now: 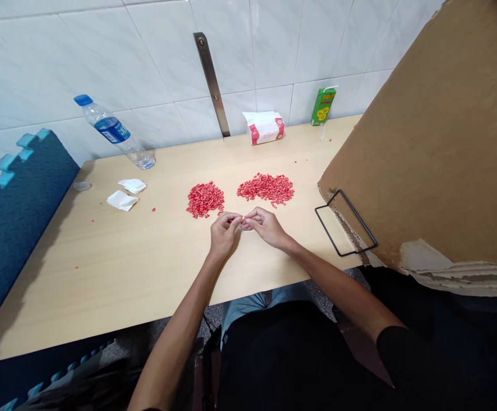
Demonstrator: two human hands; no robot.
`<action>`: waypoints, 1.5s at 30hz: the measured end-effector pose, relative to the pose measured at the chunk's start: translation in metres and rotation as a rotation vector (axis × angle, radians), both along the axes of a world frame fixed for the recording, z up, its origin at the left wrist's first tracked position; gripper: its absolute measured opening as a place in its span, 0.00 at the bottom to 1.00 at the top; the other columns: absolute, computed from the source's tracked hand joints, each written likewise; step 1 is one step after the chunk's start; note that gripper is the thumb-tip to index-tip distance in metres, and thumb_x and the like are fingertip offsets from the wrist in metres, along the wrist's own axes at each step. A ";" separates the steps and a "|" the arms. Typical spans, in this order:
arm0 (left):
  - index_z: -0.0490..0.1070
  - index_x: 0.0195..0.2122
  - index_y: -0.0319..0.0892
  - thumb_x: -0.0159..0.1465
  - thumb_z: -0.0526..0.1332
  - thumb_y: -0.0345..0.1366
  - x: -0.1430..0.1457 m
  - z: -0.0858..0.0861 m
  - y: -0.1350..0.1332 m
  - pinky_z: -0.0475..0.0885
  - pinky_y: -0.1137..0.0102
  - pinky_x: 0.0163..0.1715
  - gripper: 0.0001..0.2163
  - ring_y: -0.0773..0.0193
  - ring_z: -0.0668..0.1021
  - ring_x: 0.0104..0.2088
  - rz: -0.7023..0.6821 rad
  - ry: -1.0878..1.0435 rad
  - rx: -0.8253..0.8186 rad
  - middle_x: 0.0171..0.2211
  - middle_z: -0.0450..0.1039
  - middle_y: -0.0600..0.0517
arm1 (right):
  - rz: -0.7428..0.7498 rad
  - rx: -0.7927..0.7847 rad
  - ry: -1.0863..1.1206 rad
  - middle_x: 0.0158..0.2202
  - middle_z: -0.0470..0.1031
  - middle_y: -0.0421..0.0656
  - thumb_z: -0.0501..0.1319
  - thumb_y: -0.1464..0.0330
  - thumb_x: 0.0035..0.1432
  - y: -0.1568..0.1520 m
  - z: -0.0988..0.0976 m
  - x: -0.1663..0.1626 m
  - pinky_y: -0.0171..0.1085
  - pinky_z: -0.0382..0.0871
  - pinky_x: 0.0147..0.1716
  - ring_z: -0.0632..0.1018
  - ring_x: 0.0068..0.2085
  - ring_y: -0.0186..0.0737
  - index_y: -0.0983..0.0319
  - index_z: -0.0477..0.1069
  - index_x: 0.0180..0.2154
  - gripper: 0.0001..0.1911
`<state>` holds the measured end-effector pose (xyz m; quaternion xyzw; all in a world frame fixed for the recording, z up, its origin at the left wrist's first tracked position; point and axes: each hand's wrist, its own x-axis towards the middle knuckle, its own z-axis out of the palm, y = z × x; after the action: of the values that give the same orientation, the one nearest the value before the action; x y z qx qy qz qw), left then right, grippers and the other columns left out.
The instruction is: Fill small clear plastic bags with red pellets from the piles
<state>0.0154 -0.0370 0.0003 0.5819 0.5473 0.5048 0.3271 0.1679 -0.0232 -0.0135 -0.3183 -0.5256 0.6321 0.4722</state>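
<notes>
My left hand point(225, 234) and my right hand point(265, 225) meet over the pale wooden table point(115, 274), their fingertips pinched together. Something small sits between the fingertips point(242, 218), possibly a red pellet, though it is mostly hidden. Just beyond my left hand lies a small heap of red pellets point(205, 200). A larger heap of the same pellets point(266, 189) lies beyond my right hand. Several loose pellets are scattered on the tabletop.
Folded white tissues point(124, 197) and a clear lid point(82, 185) lie at left, beside a blue foam mat point(21, 205). A water bottle point(115, 131), tissue packet point(264, 127) and green drink carton point(323, 107) stand by the tiled wall. A cardboard sheet point(419, 137) leans at right.
</notes>
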 end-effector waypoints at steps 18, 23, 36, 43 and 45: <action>0.76 0.31 0.41 0.58 0.63 0.41 0.001 -0.002 -0.003 0.71 0.67 0.38 0.08 0.62 0.76 0.35 -0.007 -0.007 0.027 0.31 0.74 0.50 | 0.030 0.039 -0.014 0.28 0.77 0.39 0.64 0.57 0.56 0.001 -0.003 0.001 0.41 0.77 0.40 0.81 0.32 0.36 0.61 0.68 0.37 0.14; 0.76 0.30 0.42 0.59 0.63 0.40 0.003 0.004 -0.005 0.71 0.67 0.38 0.07 0.63 0.75 0.34 -0.017 0.055 0.061 0.30 0.75 0.51 | 0.025 0.016 0.005 0.28 0.77 0.39 0.64 0.56 0.55 0.000 -0.001 0.001 0.40 0.77 0.39 0.81 0.31 0.35 0.61 0.68 0.37 0.16; 0.78 0.29 0.42 0.53 0.69 0.38 -0.002 0.000 -0.002 0.71 0.69 0.35 0.06 0.65 0.76 0.32 -0.094 -0.056 0.090 0.28 0.75 0.51 | 0.053 -0.071 0.056 0.25 0.78 0.41 0.67 0.54 0.51 0.007 0.001 0.005 0.37 0.76 0.34 0.81 0.28 0.36 0.64 0.71 0.36 0.21; 0.79 0.30 0.40 0.49 0.71 0.39 0.001 0.001 -0.004 0.74 0.67 0.34 0.10 0.62 0.79 0.31 -0.078 -0.180 -0.080 0.29 0.78 0.49 | 0.084 -0.081 0.049 0.24 0.78 0.41 0.68 0.53 0.48 0.008 0.003 0.006 0.37 0.76 0.32 0.80 0.27 0.35 0.66 0.72 0.34 0.22; 0.79 0.28 0.40 0.48 0.71 0.39 0.001 0.002 -0.004 0.74 0.67 0.35 0.09 0.62 0.79 0.31 -0.075 -0.179 -0.068 0.29 0.79 0.49 | 0.103 -0.086 0.053 0.24 0.78 0.41 0.68 0.53 0.48 0.008 0.004 0.007 0.37 0.76 0.32 0.80 0.26 0.36 0.66 0.72 0.33 0.22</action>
<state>0.0164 -0.0408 0.0020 0.5428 0.5107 0.5234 0.4130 0.1748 -0.0150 -0.0098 -0.2939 -0.5010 0.6857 0.4387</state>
